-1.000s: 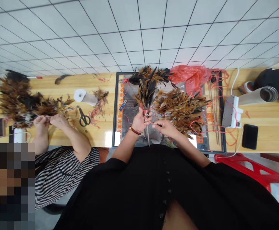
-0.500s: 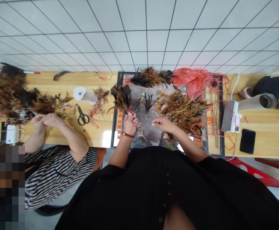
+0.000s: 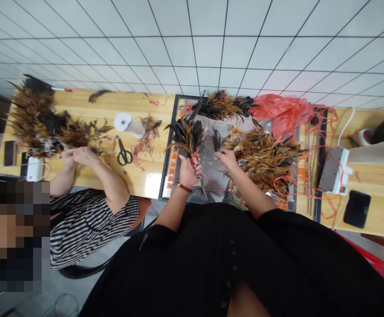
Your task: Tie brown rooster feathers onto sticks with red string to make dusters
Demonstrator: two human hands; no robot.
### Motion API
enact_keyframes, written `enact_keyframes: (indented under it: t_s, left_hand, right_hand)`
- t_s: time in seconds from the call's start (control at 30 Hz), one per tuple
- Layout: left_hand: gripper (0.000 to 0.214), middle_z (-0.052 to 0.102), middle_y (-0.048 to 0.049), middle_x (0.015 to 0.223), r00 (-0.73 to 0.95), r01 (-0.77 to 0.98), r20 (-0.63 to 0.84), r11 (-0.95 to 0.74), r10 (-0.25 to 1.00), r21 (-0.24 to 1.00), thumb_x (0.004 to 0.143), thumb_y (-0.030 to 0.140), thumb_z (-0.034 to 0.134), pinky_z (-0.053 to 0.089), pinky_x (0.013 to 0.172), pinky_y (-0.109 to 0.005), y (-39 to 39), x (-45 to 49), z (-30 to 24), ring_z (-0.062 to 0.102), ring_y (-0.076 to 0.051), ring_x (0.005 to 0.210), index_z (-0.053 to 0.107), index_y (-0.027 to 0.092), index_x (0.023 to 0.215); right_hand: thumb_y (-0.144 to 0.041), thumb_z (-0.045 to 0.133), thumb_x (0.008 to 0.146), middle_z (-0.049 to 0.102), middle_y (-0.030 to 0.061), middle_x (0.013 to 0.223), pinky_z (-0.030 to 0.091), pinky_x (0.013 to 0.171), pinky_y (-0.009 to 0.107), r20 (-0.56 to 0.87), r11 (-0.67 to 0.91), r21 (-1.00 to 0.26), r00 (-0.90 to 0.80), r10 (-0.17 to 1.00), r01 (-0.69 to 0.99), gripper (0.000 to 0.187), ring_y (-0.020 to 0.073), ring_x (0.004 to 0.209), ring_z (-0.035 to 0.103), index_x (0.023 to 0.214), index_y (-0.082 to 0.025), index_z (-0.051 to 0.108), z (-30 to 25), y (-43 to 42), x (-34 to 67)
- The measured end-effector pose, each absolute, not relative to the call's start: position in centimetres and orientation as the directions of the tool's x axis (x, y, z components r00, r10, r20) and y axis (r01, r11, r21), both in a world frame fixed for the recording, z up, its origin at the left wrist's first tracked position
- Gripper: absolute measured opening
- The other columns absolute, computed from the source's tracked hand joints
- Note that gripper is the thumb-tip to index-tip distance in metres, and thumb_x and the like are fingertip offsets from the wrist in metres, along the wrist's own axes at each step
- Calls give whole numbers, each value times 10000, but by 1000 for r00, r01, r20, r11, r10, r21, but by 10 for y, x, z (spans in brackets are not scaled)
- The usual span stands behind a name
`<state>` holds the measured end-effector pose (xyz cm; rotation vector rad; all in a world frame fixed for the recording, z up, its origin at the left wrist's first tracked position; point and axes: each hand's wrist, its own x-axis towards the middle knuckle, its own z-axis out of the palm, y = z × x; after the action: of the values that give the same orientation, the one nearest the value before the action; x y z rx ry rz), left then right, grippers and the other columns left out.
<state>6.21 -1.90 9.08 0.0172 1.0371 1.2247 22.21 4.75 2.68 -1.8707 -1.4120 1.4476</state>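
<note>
My left hand (image 3: 189, 172), with a beaded bracelet at the wrist, is closed around the bottom of a feather bundle (image 3: 188, 134). Black and brown feathers fan upward from it, and red string (image 3: 195, 154) is wound about its base. To the right, my right hand (image 3: 227, 159) pinches the lower end of a small tuft of dark feathers (image 3: 216, 138), which points up. Beside that hand lies a large pile of brown feathers (image 3: 264, 154). A long feather duster head (image 3: 223, 105) in black and brown rests behind both hands.
Left of me, a co-worker's hands (image 3: 79, 156) work near a feathered piece (image 3: 35, 116). Scissors (image 3: 124, 152) and a white roll (image 3: 129, 124) lie between us. Rightward are a red plastic bag (image 3: 282, 112), thin rods (image 3: 310, 176), a power strip (image 3: 333, 169) and a phone (image 3: 357, 209).
My right hand has moved to the small dark tuft, which lay on the glass, and now pinches it. The left hand still holds its bundle. The view has shifted and tilted slightly.
</note>
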Motion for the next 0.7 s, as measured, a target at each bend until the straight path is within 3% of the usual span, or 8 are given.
enact_keyframes:
  t_s: [0.1, 0.17, 0.3, 0.47, 0.6, 0.7]
  left_hand:
    - [594, 592, -40, 759, 3, -767, -641, 413, 767, 491, 927, 704, 384, 264, 375, -200, -15, 66, 89, 407, -70, 480, 636, 166, 912]
    - [522, 589, -38, 739, 29, -766, -649, 434, 761, 474, 960, 629, 413, 262, 381, -198, -12, 74, 85, 431, -74, 488, 627, 157, 900]
    - [353, 535, 6, 641, -29, -750, -703, 449, 711, 485, 1001, 440, 460, 351, 442, -203, -6, 97, 82, 487, -86, 504, 554, 162, 805]
    - [195, 523, 54, 628, -163, -745, -665, 351, 729, 567, 928, 156, 559, 404, 520, -203, -2, 111, 88, 507, -77, 514, 453, 198, 770]
    - [158, 577, 45, 676, -243, -675, -685, 388, 687, 628, 935, 184, 572, 331, 473, -196, 2, 108, 92, 474, -64, 492, 468, 199, 817]
    - [158, 583, 47, 699, -231, -641, -668, 406, 708, 652, 928, 217, 607, 316, 473, -191, 4, 110, 96, 478, -55, 506, 477, 196, 841]
  right_hand:
    - [-539, 635, 718, 664, 17, 655, 336, 436, 231, -447, -441, -895, -127, 886, 72, 354, 86, 446, 423, 650, -212, 516, 54, 32, 228]
    - [-555, 687, 684, 667, 13, 661, 318, 424, 226, -409, -427, -904, -236, 881, -27, 387, 70, 428, 392, 654, -213, 508, 72, 26, 225]
    - [-590, 732, 662, 621, -9, 583, 326, 437, 224, -387, -419, -908, -368, 846, -10, 436, 70, 432, 394, 638, -208, 525, 94, 24, 213]
    - [-619, 760, 636, 596, -12, 570, 346, 459, 238, -310, -347, -932, -276, 910, -99, 470, 83, 452, 430, 626, -206, 537, 107, 20, 217]
    - [-623, 695, 720, 629, -1, 634, 358, 481, 249, -222, -232, -956, -76, 972, -177, 435, 88, 470, 425, 697, -216, 545, 116, 16, 234]
    - [-625, 696, 723, 628, 3, 645, 367, 492, 253, -231, -241, -968, -127, 965, -75, 439, 93, 483, 434, 684, -215, 544, 113, 20, 237]
